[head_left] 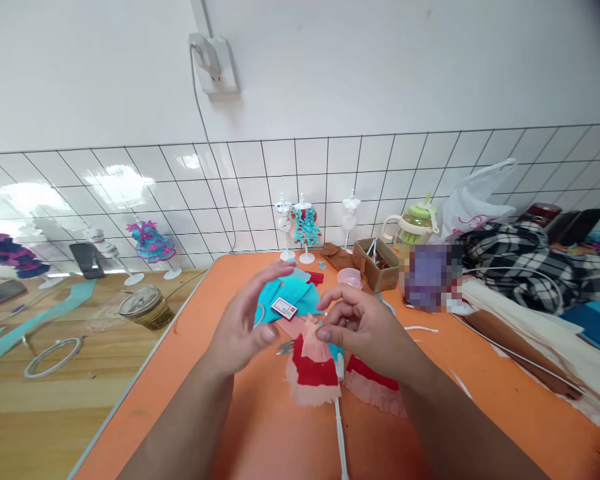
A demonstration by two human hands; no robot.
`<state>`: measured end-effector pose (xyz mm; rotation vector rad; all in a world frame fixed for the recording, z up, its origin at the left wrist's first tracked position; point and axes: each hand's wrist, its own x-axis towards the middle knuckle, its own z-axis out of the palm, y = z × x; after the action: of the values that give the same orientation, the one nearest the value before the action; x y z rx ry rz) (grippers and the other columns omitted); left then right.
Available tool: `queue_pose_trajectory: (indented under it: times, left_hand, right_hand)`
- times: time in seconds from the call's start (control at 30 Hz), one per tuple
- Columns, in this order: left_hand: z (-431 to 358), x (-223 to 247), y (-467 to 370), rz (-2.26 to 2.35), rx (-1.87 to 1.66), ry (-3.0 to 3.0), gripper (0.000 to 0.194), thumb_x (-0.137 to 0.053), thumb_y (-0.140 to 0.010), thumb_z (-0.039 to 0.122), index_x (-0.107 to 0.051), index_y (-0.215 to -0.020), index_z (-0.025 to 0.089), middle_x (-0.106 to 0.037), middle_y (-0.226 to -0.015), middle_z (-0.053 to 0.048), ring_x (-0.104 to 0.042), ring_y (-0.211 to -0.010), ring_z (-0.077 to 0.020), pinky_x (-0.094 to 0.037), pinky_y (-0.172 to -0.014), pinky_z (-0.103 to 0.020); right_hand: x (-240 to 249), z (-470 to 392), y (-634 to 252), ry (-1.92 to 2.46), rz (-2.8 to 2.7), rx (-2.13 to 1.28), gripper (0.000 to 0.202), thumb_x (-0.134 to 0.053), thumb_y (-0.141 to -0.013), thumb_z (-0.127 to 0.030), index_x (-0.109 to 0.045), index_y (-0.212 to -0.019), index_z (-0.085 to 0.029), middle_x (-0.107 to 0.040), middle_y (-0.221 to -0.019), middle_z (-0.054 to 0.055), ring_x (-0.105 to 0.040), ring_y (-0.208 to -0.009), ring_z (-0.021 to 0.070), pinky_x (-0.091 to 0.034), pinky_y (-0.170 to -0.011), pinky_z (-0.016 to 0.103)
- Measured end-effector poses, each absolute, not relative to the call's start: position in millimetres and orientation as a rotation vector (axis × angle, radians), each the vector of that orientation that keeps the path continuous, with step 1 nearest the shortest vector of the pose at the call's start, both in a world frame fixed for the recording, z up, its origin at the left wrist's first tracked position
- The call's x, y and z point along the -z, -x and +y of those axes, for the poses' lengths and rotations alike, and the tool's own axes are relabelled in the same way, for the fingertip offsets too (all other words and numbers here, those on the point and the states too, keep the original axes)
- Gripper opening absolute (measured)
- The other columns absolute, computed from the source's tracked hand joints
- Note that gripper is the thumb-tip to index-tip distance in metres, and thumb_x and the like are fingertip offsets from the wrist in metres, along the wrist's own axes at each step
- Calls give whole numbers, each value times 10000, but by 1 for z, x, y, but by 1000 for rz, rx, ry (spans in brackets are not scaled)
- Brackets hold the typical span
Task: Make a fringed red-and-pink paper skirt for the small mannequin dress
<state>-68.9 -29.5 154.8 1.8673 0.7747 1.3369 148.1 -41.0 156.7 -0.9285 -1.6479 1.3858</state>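
My left hand [245, 320] is raised above the orange table, fingers and thumb spread apart, holding nothing. My right hand [357, 323] has thumb and fingers pinched together at the gathered top of a small pink and red tiered skirt [317, 370]. What lies between those fingertips is too small to make out. A thin white rod [340, 433] runs from under the skirt toward me. Partly covered by my right wrist, another red and pink fabric strip [373, 387] lies on the table. Turquoise cloth [300, 295], a white labelled card [284, 308] and metal scissors [284, 348] lie just beyond.
Small white dress forms [350, 217] stand by the tiled wall, one wearing turquoise ruffles [306, 227]. Behind my right hand are a cardboard box [380, 270], a pink bowl [349, 278] and a green-lidded jug [416, 223]. Leftward, a wooden table holds a lidded jar [147, 308].
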Motion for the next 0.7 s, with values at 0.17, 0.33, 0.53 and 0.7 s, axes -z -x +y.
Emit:
queue_pose_trajectory:
  times: [0.17,0.33,0.53,0.7]
  left_hand:
    - [-52,-165,55,1089,-891,-2080,242,-672,-786,456,-669,-886,236,-708,-920,-12,-635,-929,-209,-274,-1104,-451]
    - [-49,-163,49,1279,-1045,-1814,291,-609,-823,471,-609,-756,188,-635,-717,3,-552,-667,-135,-451,-653,-262]
    - [-47,-160,48,1334,-1120,-1743,297,-593,-837,481,-637,-784,192,-650,-761,-7,-561,-715,-144,-445,-641,-244]
    - [-47,-164,48,1296,-1045,-1785,251,-607,-826,444,-673,-846,203,-667,-830,-21,-581,-789,-169,-466,-694,-259]
  right_hand:
    - [-151,-42,-145,852,-1636,-1385,211,-723,-793,-322,-587,-905,-205,-647,-761,-2,-616,-691,128,-454,-574,215]
    - [-148,-39,-144,706,-1519,-1574,368,-585,-867,-515,-567,-1088,-220,-597,-838,13,-590,-750,145,-480,-610,245]
    - [-145,-36,-137,888,-1591,-1461,237,-657,-832,-407,-636,-835,-171,-617,-813,16,-555,-765,138,-446,-680,245]
    - [-144,-35,-138,1008,-1657,-1375,244,-639,-835,-405,-600,-769,-174,-586,-747,-8,-533,-648,113,-425,-569,223]
